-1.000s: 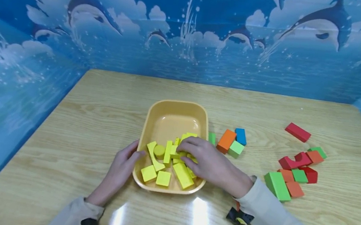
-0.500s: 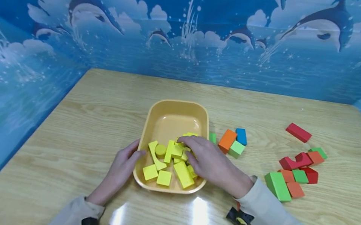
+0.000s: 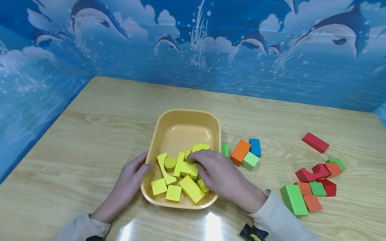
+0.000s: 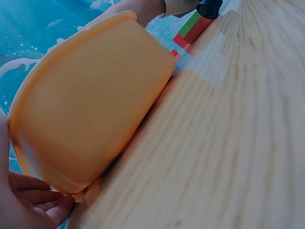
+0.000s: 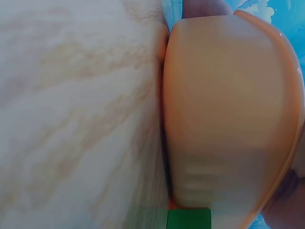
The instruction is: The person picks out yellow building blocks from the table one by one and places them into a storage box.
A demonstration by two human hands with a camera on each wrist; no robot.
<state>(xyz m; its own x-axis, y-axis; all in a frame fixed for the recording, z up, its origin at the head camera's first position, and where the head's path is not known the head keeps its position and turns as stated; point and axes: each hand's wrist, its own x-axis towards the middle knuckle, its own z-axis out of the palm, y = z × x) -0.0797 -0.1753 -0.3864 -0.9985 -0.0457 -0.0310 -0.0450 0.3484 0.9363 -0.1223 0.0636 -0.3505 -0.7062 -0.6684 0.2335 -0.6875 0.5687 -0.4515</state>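
A tan plastic tub stands on the table with several yellow blocks in its nearer half. My left hand holds the tub's left side, the thumb at the rim and the other fingers outside against the wall. In the left wrist view the fingertips of the left hand lie low at the tub wall. My right hand reaches over the right rim with bent fingers among the yellow blocks. Below it lie a yellow rectangular block and a yellow block. Whether its fingertips pinch a block is hidden.
Just right of the tub lie an orange block, a blue block and light green blocks. Farther right are a red block, a red arch piece, a large green block and several others. A dolphin-print backdrop borders the table.
My right hand's fingers have shifted among the yellow blocks. The yellow rectangular block beneath has turned and moved slightly left. My left hand stays at the tub's side.
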